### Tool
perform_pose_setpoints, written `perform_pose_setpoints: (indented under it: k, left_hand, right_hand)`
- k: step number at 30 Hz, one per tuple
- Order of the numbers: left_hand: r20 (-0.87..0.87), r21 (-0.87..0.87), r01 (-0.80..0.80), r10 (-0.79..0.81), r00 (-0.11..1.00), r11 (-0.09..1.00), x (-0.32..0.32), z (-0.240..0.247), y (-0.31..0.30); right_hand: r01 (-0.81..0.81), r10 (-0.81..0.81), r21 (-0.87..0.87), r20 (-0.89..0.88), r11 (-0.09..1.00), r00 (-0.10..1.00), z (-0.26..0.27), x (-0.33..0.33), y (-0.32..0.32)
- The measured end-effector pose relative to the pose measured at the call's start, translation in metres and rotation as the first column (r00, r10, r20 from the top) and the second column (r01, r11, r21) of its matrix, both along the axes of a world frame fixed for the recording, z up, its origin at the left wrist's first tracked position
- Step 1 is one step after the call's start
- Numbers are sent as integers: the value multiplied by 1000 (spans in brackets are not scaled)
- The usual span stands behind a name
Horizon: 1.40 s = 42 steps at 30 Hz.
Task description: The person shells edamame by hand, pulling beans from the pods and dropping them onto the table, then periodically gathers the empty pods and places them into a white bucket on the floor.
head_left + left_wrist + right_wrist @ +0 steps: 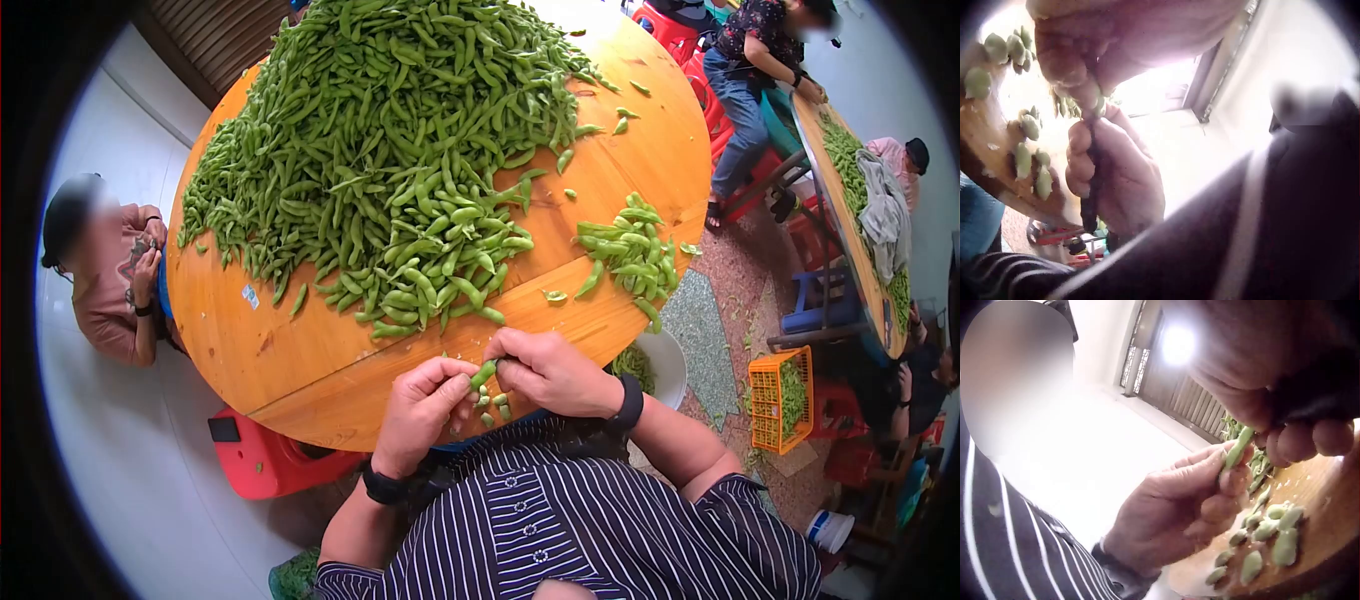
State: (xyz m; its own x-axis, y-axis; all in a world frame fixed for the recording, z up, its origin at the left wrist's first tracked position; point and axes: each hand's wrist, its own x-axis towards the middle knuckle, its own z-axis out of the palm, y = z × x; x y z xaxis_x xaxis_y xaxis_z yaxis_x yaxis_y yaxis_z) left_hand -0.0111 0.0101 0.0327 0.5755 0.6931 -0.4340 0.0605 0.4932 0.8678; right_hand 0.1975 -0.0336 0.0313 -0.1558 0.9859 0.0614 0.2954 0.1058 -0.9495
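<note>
Over the near edge of the table, my left hand [425,405] pinches a green soybean pod [484,376] between thumb and fingers. My right hand [555,375] meets the pod's other end. Its curled fingers grip a slim dark tool [1091,187], which shows in the left wrist view and reaches up to the pod; cannot tell its exact kind. Several shelled green beans [1285,547] lie on the wood below the hands. Beyond them rises a large heap of soybean pods [380,150], with a smaller pile of pods [630,250] to its right.
The round wooden table [320,400] spans the space before me. A red stool [255,465] stands at lower left, a white bucket [668,368] under the right edge. An orange crate [780,400] is on the floor. One person [115,280] sits left; others are around another table at right.
</note>
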Motion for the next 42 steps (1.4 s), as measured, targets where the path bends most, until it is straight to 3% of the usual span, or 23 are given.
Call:
perform_pose_setpoints:
  k: [1,3,5,7,8,9,10,11,13,18,19,20,24,26,27,29,33,35,38,39,41,42]
  left_hand:
    - [-1,-2,-1,1,1000,1000,0,1,1]
    - [137,-217,-23,53,989,976,-1,3,4]
    - [166,-230,-8,47,985,973,-1,1,4]
    - [65,58,-52,48,997,997,4,2,1]
    - [65,58,-52,49,997,997,4,3,1]
    - [-115,418,46,3,993,907,4,4,1]
    - [-296,696,197,26,955,691,4,5,1]
    - [-298,694,196,28,954,693,5,5,1]
    - [-334,827,238,105,937,509,7,5,0]
    - [-225,743,107,96,970,660,7,-3,-2]
    - [-154,525,22,70,986,851,6,-4,-4]
    - [-77,254,-45,66,995,966,5,-4,-4]
    - [-37,141,-66,71,997,988,6,-2,-4]
    - [-17,-31,-58,57,998,998,6,3,-1]
    - [-17,-31,-59,58,998,998,4,1,0]
    - [120,-229,-52,81,989,972,1,-6,2]
    - [-20,-89,-94,93,995,992,7,-2,-1]
    - [-113,135,-23,39,993,991,8,0,-3]
    - [-110,148,-27,43,993,989,10,0,-5]
    - [-110,149,-27,43,993,988,10,0,-4]
    - [0,-66,-59,59,998,996,9,1,0]
    - [-1,-68,-57,57,998,996,8,1,1]
  right_hand:
    - [-21,19,-45,-36,999,999,4,1,1]
    - [-33,25,-113,-71,993,997,9,2,3]
    - [-46,27,-178,-105,983,994,8,1,4]
    - [26,-25,-54,15,998,1000,1,-1,5]
    - [25,-25,-54,14,998,1000,1,-2,5]
    - [51,-51,-8,60,999,997,1,-3,4]
    - [75,-78,38,105,996,991,2,-4,4]
    - [72,-75,36,103,997,992,2,-7,3]
    - [96,-99,37,111,995,989,4,-12,3]
    - [83,-82,-6,66,997,994,-2,-8,6]
    - [60,-59,-5,63,998,996,-3,-6,6]
    - [60,-59,-6,63,998,996,-3,-5,7]
    - [12,-10,-112,18,994,1000,-1,0,8]
    - [7,-5,-128,13,992,1000,-2,1,8]
    - [-4,-1,-153,-31,988,1000,-4,2,8]
    - [-16,3,-178,-75,984,997,-5,2,7]
    - [40,-66,-252,-95,967,993,-2,-2,5]
    - [62,-92,-256,-107,965,990,-2,-4,3]
    - [68,-111,-284,-136,956,984,-4,-6,2]
    - [42,-117,-306,-229,951,966,-8,-6,2]
    - [16,-127,-326,-321,945,939,-9,-6,1]
    - [-3,-130,-366,-338,931,932,-7,-5,1]
